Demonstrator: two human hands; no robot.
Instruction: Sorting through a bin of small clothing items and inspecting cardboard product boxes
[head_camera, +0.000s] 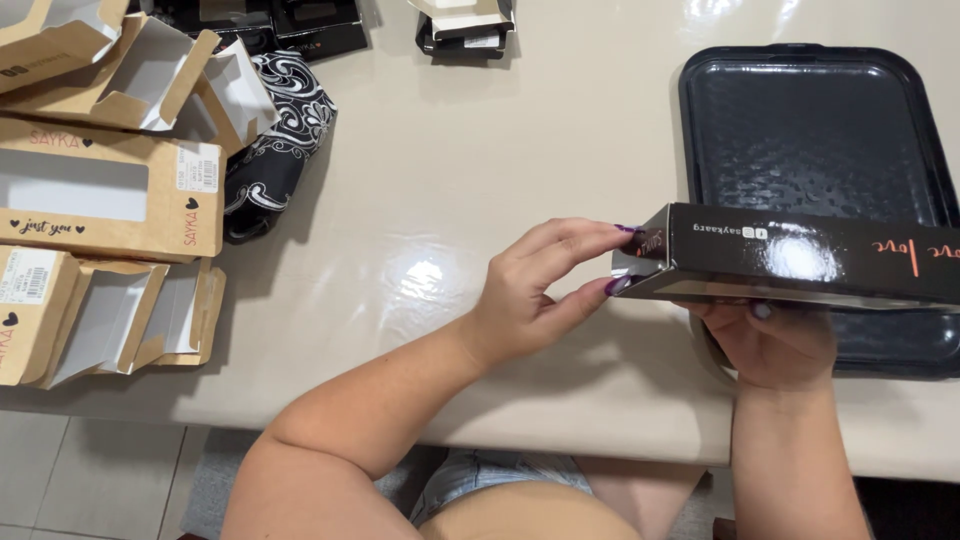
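Note:
A long glossy black carton (800, 255) lies sideways in the air above the near edge of a dark tray (810, 130). My right hand (775, 345) holds it from underneath, fingers wrapped up around its lower side. My left hand (540, 290) pinches the carton's left end, thumb and fingertips on the small end flap. The inside of the carton is hidden.
Several brown window cartons (100, 195), some with open flaps, lie at the table's left. A black-and-white patterned cloth (280, 140) sits beside them. More black cartons (465, 25) lie at the far edge. The beige tabletop (450, 170) ends just before my lap.

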